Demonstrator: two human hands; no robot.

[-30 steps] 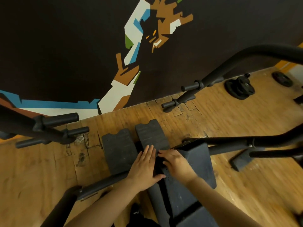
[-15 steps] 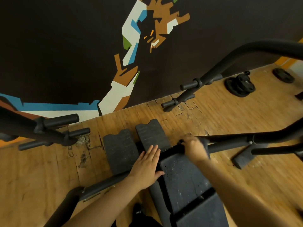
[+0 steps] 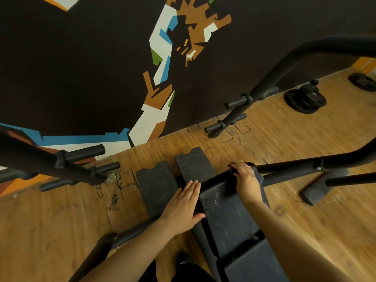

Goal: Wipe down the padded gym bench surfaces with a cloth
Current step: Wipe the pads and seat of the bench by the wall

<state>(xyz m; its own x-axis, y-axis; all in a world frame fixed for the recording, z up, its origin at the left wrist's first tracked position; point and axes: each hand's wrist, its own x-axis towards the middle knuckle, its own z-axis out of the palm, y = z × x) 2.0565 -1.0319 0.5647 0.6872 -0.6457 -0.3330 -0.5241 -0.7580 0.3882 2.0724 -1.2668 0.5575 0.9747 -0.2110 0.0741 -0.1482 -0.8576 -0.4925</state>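
Note:
The dark padded bench (image 3: pixel 225 212) runs from the bottom middle toward the wall, its worn pad speckled with small chips. My left hand (image 3: pixel 183 206) lies flat with fingers together on the pad's left edge, holding nothing. My right hand (image 3: pixel 247 180) is curled over the pad's far right corner, pressing a dark cloth (image 3: pixel 234 166) that shows past the fingertips. Most of the cloth is hidden under the hand.
Two black foot plates (image 3: pixel 156 186) lie on the wooden floor beyond the bench. Black frame tubes with pegs stand at left (image 3: pixel 67 161) and right (image 3: pixel 240 110). A horizontal bar (image 3: pixel 295 163) passes right of the bench. Weight plates (image 3: pixel 305 100) lie at far right.
My right hand slid with the cloth from the pad's middle top edge to its far right corner. My left hand stayed flat on the left edge.

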